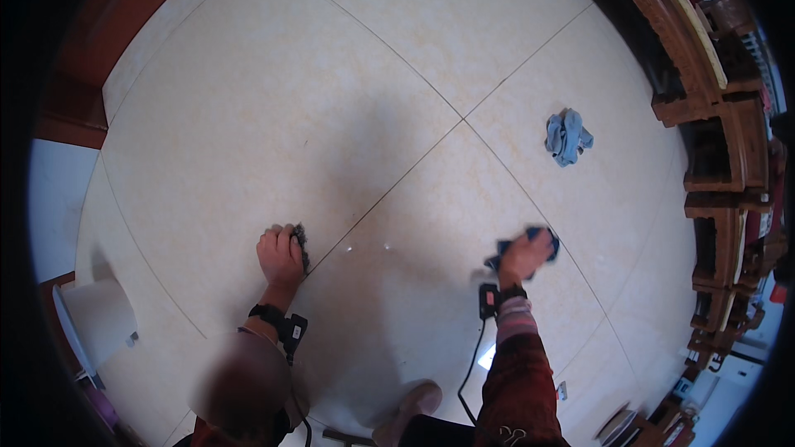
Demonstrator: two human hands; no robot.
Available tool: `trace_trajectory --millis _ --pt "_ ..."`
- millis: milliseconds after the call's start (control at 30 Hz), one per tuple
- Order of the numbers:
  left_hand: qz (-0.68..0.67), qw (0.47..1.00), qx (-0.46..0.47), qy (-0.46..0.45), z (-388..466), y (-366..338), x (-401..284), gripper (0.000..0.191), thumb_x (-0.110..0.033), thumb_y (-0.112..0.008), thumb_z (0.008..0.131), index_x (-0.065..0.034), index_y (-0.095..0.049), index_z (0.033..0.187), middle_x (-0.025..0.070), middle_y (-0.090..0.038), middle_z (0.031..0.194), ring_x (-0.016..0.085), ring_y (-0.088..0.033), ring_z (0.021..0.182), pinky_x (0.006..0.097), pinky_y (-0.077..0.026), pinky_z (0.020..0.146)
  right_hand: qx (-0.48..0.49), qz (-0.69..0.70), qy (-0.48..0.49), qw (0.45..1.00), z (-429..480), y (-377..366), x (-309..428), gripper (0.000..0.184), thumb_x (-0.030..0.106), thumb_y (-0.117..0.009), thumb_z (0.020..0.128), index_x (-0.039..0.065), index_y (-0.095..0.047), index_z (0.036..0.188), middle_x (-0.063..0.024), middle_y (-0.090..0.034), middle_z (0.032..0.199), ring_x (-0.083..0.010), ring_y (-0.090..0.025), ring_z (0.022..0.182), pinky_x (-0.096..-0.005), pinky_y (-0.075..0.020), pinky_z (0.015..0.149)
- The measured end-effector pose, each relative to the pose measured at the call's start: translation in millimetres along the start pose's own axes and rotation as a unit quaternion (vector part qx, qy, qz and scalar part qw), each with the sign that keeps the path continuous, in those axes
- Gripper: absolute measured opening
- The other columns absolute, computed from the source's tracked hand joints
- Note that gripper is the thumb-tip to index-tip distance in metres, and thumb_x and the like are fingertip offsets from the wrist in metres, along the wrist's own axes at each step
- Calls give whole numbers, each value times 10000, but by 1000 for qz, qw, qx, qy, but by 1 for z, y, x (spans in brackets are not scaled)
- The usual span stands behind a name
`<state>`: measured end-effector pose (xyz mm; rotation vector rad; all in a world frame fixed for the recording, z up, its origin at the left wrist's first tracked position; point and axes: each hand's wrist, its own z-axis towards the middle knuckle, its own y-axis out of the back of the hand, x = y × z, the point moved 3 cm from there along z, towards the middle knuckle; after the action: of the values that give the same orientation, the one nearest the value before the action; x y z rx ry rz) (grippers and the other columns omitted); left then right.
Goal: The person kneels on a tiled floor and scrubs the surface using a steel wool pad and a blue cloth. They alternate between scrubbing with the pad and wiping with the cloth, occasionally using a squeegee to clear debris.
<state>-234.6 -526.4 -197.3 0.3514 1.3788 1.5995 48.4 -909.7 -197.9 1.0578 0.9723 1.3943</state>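
My left hand [281,256] rests low over the tiled floor [248,105], its fingers closed on a dark, curly scouring pad [301,247] that shows along the hand's right side. Further right, my right hand [526,254] presses a dark blue cloth [497,261] onto the tiles, near a joint line; this hand is slightly blurred. A crumpled light blue cloth [566,136] lies on the floor beyond my right hand, touched by neither hand. Black straps with small devices and cables sit on both wrists.
Carved wooden furniture [708,99] lines the right side. A reddish-brown wooden base [77,112] stands at upper left, a white bin-like container [102,316] at lower left. A shoe [419,400] shows at the bottom. A small object [562,391] and a round dish-like item [616,425] are at lower right.
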Motion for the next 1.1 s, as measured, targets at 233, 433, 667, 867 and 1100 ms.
trace_trajectory --millis 233,433,667,867,1100 --pt "-17 998 46 33 2 2 0 235 -151 -557 796 -62 -586 1011 112 -536 969 297 -505 877 416 -379 758 -4 16 72 997 102 -56 144 547 295 -506 868 42 -400 1340 -142 -406 1385 -392 -336 1282 -551 -292 1017" --pt "-17 999 31 21 2 4 -3 242 -139 -570 776 -65 -587 1006 109 -540 951 299 -510 859 418 -383 747 -4 21 123 992 180 -93 213 569 350 -487 884 53 -380 1358 -113 -393 1406 -363 -330 1303 -552 -288 1024" --pt "-38 998 41 37 4 8 -7 228 -79 -588 743 -60 -600 969 99 -558 925 294 -521 841 416 -391 756 75 120 254 957 203 -97 278 484 301 -488 872 122 -435 1319 -74 -412 1393 -352 -324 1309 -500 -263 1061" --pt "-15 999 25 19 5 7 -7 238 -106 -602 749 -63 -598 983 112 -558 940 300 -526 852 422 -390 750 122 195 430 873 129 -70 320 496 198 -573 800 111 -474 1277 -102 -427 1378 -344 -338 1300 -463 -290 1057" --pt "-16 1000 13 10 6 7 -9 213 -127 -570 787 -64 -579 991 115 -546 928 303 -516 853 420 -382 739 260 230 549 761 -11 -10 282 634 207 -662 697 106 -468 1292 -106 -418 1379 -342 -315 1313 -519 -266 1055"
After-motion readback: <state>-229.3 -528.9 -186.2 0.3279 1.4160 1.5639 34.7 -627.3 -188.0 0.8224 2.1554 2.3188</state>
